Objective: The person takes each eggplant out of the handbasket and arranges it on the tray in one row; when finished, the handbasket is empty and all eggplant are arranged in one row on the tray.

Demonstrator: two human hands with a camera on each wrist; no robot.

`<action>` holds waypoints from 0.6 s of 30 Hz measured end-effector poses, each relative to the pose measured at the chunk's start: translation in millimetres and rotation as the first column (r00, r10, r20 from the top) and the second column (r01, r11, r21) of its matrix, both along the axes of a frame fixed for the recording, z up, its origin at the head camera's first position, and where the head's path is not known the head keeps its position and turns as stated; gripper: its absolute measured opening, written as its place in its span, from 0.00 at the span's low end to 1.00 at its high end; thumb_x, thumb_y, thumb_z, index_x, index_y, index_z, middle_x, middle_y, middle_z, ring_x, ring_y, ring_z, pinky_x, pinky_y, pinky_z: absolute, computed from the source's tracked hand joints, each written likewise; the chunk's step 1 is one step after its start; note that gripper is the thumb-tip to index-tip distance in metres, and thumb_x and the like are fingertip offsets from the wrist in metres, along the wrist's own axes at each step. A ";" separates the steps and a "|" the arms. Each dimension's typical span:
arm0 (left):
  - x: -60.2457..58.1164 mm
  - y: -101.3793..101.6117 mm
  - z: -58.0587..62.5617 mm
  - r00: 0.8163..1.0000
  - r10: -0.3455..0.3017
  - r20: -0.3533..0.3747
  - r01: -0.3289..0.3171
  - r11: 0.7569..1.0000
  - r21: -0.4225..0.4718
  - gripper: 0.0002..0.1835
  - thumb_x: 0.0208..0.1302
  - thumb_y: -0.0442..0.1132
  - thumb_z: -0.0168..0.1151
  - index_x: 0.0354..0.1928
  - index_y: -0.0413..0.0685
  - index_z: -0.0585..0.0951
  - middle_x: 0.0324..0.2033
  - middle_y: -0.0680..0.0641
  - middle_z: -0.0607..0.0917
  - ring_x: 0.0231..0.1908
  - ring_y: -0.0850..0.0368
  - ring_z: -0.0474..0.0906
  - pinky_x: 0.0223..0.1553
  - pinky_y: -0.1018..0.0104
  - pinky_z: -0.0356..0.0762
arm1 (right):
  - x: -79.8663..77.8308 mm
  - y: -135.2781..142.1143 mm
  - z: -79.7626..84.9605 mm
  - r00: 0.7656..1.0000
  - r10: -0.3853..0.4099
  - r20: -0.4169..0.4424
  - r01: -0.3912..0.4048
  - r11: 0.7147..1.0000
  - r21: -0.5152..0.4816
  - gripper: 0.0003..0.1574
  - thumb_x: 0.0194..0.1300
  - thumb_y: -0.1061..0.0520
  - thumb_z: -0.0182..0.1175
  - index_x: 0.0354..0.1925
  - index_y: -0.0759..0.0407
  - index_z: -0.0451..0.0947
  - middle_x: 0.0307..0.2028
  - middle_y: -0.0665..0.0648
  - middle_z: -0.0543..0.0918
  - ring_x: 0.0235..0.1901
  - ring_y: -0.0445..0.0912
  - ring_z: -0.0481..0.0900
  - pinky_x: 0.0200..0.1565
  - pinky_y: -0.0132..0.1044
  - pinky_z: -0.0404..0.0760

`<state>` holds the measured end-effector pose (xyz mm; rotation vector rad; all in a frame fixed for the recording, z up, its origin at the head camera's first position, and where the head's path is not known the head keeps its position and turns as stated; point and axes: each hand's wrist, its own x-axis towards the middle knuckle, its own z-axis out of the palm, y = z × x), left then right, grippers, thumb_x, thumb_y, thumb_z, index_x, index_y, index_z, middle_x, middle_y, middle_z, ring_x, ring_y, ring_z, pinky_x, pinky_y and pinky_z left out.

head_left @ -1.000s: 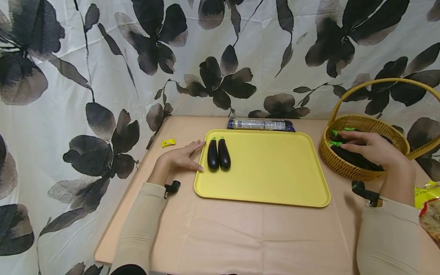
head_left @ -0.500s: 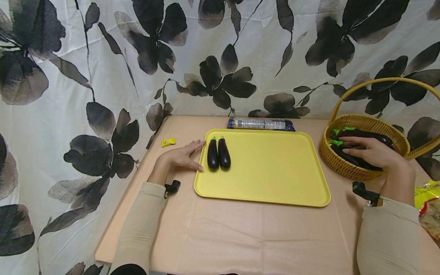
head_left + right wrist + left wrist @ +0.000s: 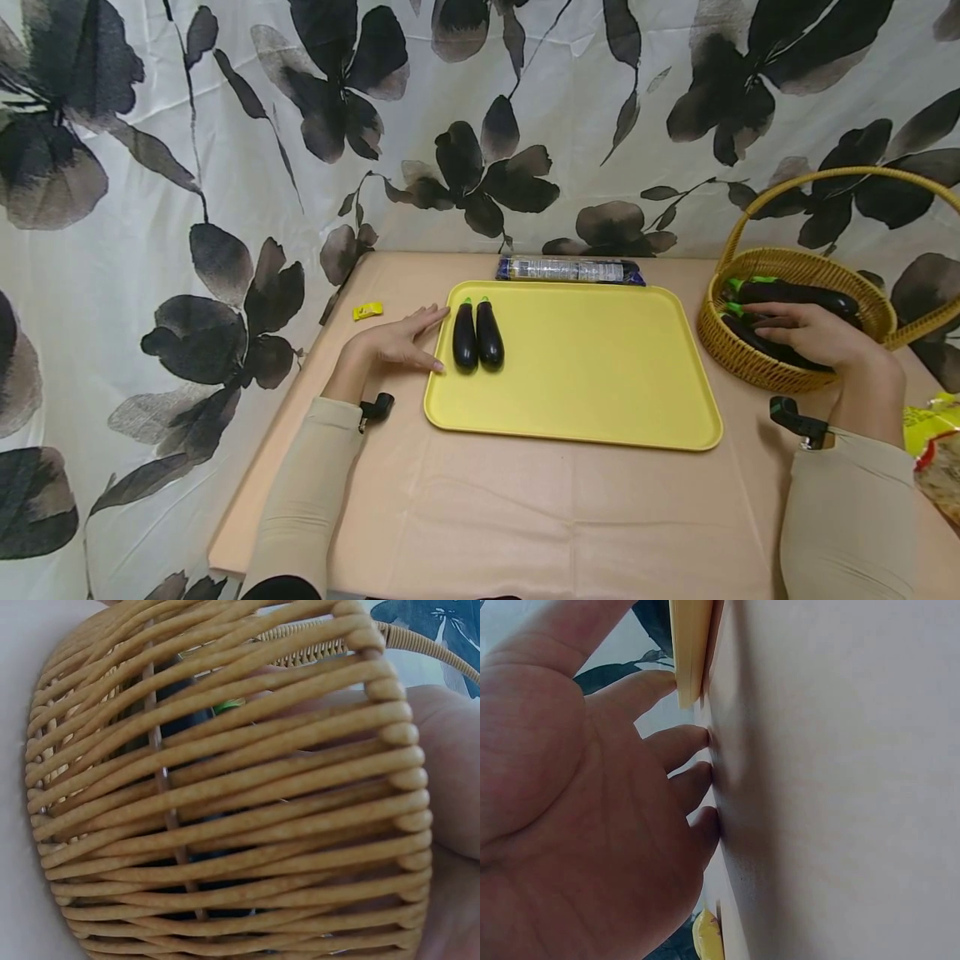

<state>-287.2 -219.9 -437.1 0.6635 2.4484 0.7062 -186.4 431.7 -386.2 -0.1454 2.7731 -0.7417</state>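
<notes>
Two dark purple eggplants, a left one (image 3: 465, 337) and a right one (image 3: 490, 336), lie side by side at the left end of a yellow tray (image 3: 585, 367). My left hand (image 3: 393, 343) rests at the tray's left edge, fingers spread; in the left wrist view a fingertip of this hand (image 3: 600, 795) touches the tray's side (image 3: 690, 652). At the right, my right hand (image 3: 832, 337) reaches into a wicker basket (image 3: 727, 358). Its fingers lie over the front eggplant (image 3: 772, 343), behind which another eggplant (image 3: 798, 296) shows. The thumb is hidden, and basket weave (image 3: 225, 787) blocks much of the right wrist view.
Behind the tray lies a long dark packet (image 3: 570, 270). A small yellow wrapped piece (image 3: 367, 311) sits left of the tray. The basket's tall handle (image 3: 832, 175) arches over its opening. A yellow and red bag (image 3: 933, 450) stands at the right edge.
In the basket, my right hand has shifted slightly toward the front eggplant, and more of the back eggplant shows. My left hand and the tray have stayed put.
</notes>
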 end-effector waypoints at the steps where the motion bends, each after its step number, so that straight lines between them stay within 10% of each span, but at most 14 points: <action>1: -0.2 0.1 -0.1 1.000 -0.001 -0.001 0.001 1.000 0.000 0.67 0.50 0.65 0.80 0.85 0.65 0.46 0.85 0.48 0.38 0.84 0.48 0.27 0.82 0.40 0.33 | -0.3 -0.2 -0.2 1.000 0.010 -0.004 -0.010 1.000 -0.001 0.32 0.84 0.54 0.47 0.78 0.65 0.60 0.66 0.82 0.71 0.67 0.76 0.67 0.64 0.79 0.60; 18: 1.2 0.4 1.4 1.000 0.008 0.007 -0.008 1.000 -0.004 0.67 0.51 0.64 0.80 0.85 0.66 0.47 0.85 0.49 0.38 0.84 0.48 0.27 0.81 0.39 0.32 | 0.2 -2.6 -1.6 0.998 0.059 -0.021 -0.059 0.998 0.009 0.31 0.81 0.61 0.50 0.76 0.67 0.63 0.65 0.81 0.73 0.64 0.75 0.72 0.63 0.77 0.66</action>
